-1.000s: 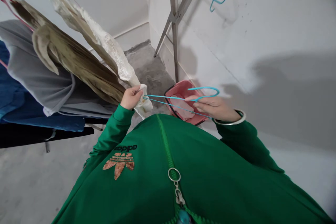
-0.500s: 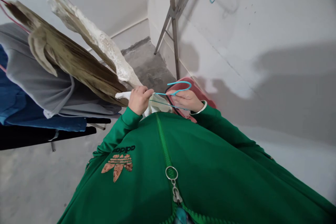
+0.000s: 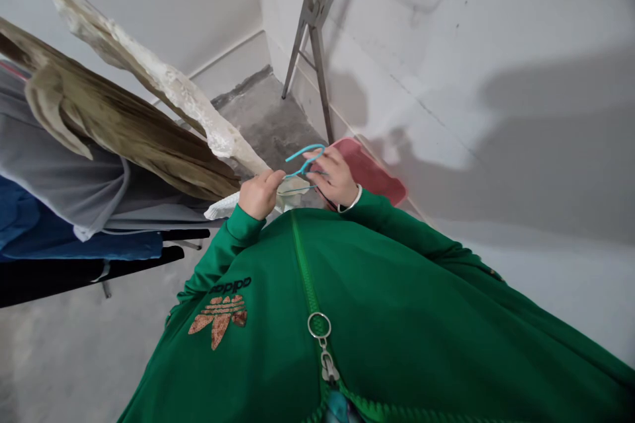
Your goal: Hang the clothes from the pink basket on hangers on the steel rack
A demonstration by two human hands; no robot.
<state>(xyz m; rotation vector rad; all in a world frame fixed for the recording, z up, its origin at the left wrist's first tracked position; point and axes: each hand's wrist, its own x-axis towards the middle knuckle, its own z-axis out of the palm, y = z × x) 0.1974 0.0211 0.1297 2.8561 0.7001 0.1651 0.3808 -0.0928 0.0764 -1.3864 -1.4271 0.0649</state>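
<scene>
Hanger (image 3: 300,151), blue, is lying btwn hands ahead of green jacket (image 3: 397,297), L hand (image 3: 258,194) pinching its arm w/ white cloth (image 3: 223,205), R hand (image 3: 334,177) keeping fingers half-spread nr top, firmness unclear, so cloth is risking dropping to floor (image 3: 278,115) if L pinch is too slack.

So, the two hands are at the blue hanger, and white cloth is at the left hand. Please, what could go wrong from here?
The white cloth is bunched at the left hand, so it might slip if that grip loosens.

The blue hanger has an open hook near the right hand; it could snag cloth.

The brown garment hangs close beside the left hand, so it may get in the way.
</scene>
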